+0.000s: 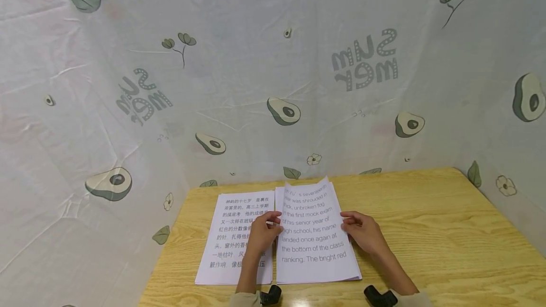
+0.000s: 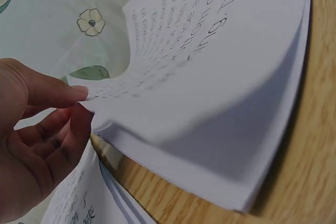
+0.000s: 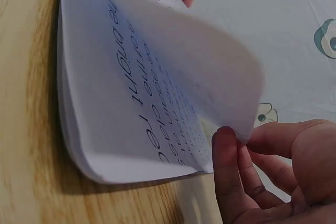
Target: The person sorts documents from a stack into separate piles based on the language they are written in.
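A printed sheet of paper (image 1: 310,231) with English text lies over the right-hand stack, its far end lifted and curled up. My left hand (image 1: 262,236) pinches the sheet's left edge; in the left wrist view the thumb (image 2: 63,93) lies on top and the fingers below. On the other side my right hand (image 1: 364,233) pinches the right edge, which bends up between thumb and fingertips in the right wrist view. Under the sheet, more pages (image 3: 71,129) show at the edge. Beside it sits a second stack of paper (image 1: 213,269) with Chinese text, partly covered by my left hand.
Both stacks lie near the front of a wooden table (image 1: 426,231), whose surface extends to the right. Behind the table hangs a pale cloth (image 1: 239,84) printed with avocados and leaves, coming down close to the table's back edge.
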`<state>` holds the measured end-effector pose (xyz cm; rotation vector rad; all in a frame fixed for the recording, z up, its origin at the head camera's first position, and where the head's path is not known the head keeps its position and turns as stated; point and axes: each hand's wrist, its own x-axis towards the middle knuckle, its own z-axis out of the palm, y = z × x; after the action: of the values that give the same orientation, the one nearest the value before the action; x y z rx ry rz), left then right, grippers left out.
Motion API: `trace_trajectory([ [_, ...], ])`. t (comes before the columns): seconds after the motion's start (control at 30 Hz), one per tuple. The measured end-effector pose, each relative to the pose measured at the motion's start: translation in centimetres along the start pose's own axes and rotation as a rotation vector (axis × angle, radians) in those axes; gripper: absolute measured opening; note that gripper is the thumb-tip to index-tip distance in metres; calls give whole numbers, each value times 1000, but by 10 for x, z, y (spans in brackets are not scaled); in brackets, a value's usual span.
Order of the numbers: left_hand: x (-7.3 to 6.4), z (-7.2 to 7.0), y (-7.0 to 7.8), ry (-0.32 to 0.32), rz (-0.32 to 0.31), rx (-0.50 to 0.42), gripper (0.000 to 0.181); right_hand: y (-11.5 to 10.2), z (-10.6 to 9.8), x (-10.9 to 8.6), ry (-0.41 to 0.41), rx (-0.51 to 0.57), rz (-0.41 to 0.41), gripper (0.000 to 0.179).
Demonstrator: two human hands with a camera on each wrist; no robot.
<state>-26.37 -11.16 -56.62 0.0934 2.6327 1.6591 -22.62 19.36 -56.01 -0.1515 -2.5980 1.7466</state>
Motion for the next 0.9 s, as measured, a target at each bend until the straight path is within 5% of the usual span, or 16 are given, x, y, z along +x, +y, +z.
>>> trace_trajectory([
  [0.27, -2, -6, -1, 36, 31, -92, 42, -1, -7, -1, -11, 29, -3, 41],
  [0.9, 2, -17, 3, 19, -79, -401, 45, 1, -19, 5, -101, 358, 113, 52],
])
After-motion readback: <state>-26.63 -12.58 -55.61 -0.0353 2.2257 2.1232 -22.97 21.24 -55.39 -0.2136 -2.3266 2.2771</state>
